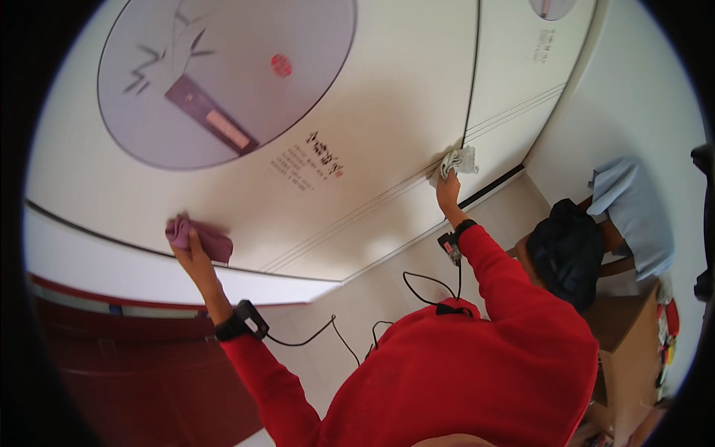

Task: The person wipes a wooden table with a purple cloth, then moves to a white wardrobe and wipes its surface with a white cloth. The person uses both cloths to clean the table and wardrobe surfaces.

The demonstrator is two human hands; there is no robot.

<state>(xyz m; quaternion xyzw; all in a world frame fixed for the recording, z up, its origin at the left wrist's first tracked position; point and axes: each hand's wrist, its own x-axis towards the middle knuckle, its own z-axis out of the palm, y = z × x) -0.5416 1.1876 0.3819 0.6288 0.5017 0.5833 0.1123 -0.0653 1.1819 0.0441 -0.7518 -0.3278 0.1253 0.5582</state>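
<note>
My left hand is closed on a folded purple cloth, which lies against the lower left edge of a tall cream door panel. Further right, my right hand grips a crumpled whitish-grey cloth. That cloth touches the panel beside the dark vertical seam. Both arms, in red sleeves, are spread wide. The panel carries a large round grey print with a bamboo motif, a red seal mark and some dark lettering. The fingertips of both hands are partly hidden by the cloths.
Black bands with small devices sit at both wrists, and thin black cables hang from them. On the right stands a chair with a dark garment and a light blue cloth. A cardboard box is behind it; dark red furniture is lower left.
</note>
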